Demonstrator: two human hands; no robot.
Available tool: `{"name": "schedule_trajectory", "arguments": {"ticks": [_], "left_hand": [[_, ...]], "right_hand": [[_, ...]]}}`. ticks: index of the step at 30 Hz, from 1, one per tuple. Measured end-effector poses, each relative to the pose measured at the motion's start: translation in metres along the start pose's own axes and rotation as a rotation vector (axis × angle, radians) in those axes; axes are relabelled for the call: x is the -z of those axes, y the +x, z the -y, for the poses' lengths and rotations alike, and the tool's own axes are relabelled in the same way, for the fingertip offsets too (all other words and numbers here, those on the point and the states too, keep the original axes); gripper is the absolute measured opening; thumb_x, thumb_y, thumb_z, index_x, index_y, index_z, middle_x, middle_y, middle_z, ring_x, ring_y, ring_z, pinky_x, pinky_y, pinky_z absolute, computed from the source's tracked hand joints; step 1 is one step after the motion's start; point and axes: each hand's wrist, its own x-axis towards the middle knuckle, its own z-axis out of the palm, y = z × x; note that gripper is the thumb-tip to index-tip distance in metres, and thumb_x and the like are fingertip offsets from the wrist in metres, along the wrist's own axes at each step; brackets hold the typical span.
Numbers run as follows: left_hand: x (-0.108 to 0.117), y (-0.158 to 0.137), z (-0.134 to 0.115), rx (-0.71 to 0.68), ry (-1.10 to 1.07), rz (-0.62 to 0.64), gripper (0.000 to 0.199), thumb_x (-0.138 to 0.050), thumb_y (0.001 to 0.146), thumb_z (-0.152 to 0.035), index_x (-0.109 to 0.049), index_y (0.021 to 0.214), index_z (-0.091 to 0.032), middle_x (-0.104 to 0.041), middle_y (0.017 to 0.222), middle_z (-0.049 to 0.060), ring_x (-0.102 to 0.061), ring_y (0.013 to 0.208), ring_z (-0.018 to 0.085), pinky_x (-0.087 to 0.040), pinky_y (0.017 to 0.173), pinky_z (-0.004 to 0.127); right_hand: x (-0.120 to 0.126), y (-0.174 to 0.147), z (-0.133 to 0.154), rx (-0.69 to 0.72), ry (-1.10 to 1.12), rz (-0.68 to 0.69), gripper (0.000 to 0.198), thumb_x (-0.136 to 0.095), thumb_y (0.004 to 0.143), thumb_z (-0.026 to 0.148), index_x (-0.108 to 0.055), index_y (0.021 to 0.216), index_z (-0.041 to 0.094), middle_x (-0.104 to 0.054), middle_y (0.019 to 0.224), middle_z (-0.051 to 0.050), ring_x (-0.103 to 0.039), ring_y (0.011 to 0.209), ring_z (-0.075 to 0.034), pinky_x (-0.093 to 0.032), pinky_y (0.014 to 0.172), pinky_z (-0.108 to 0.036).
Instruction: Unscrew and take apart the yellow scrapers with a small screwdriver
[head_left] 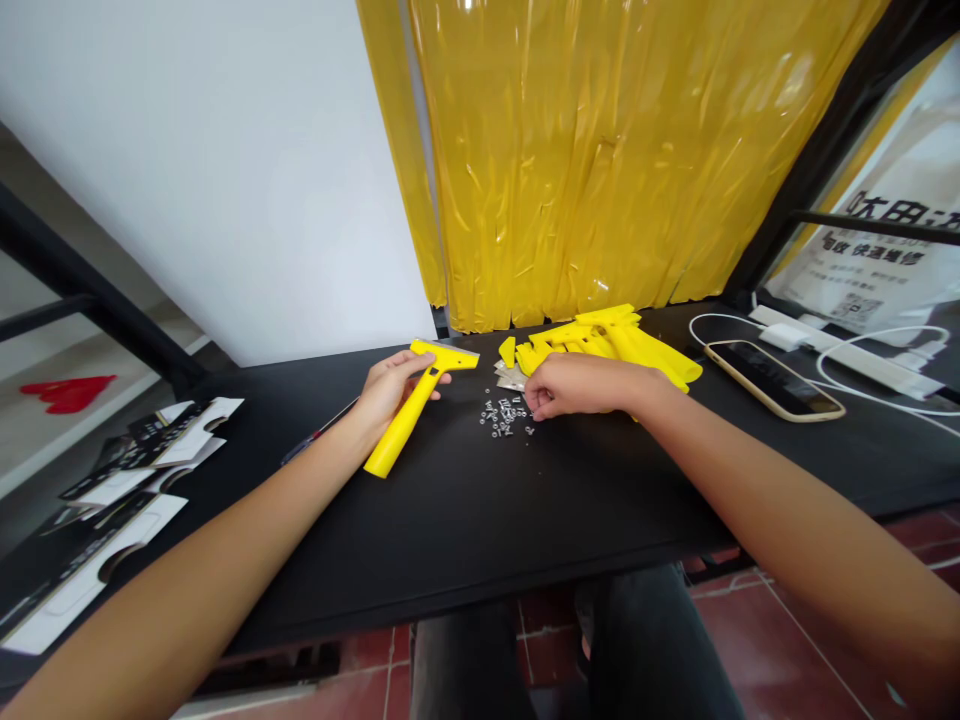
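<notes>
My left hand (384, 392) is closed around the head end of a yellow plastic scraper (403, 428), whose handle slants down toward me. A thin grey strip runs along the scraper's far edge. My right hand (564, 384) is lowered to the right side of a scatter of small screws and nuts (504, 416), its fingers pinched together; whatever lies between the fingertips is hidden. Just behind that hand are several flat metal pieces (511, 377), partly covered by it. Beyond them lies a heap of yellow scraper parts (637, 345).
To the right, a phone (776, 380) lies beside a white power strip (847, 350) with loose cables. Cut black-and-white cards (142, 500) are stacked at the left. A slim dark tool (319, 432) lies behind my left forearm. Yellow plastic strips (600, 170) hang behind the black table (480, 530).
</notes>
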Motion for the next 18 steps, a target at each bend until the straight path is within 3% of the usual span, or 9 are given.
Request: {"name": "schedule_trajectory", "arguments": {"ticks": [9,15,18], "left_hand": [[-0.002,-0.006,0.002,0.006,0.033,0.2,0.02,-0.081,0.077,-0.026,-0.066,0.087,-0.016,-0.077,0.095,0.011,-0.076,0.084,0.023,-0.059,0.054,0.023],[-0.017,-0.023,0.004,0.012,0.072,0.336,0.019,-0.079,0.079,-0.028,-0.066,0.088,-0.016,-0.077,0.092,0.01,-0.076,0.084,0.025,-0.059,0.056,0.026],[-0.027,-0.034,0.005,0.025,0.064,0.396,0.02,-0.079,0.08,-0.029,-0.065,0.088,-0.017,-0.076,0.086,0.008,-0.076,0.082,0.026,-0.06,0.056,0.028]], "right_hand": [[-0.001,0.002,0.01,0.09,0.031,-0.065,0.013,-0.062,0.076,0.013,-0.071,0.073,0.022,-0.066,0.066,0.003,-0.054,0.058,-0.012,-0.036,0.058,-0.027],[0.004,0.004,0.024,0.171,0.145,-0.44,0.008,-0.065,0.085,0.026,-0.072,0.086,0.021,-0.067,0.079,0.0,-0.055,0.068,-0.013,-0.039,0.066,-0.027],[-0.001,0.006,0.034,0.209,0.152,-0.532,0.012,-0.062,0.09,0.03,-0.071,0.087,0.022,-0.064,0.08,0.0,-0.052,0.069,-0.013,-0.039,0.067,-0.028]]}}
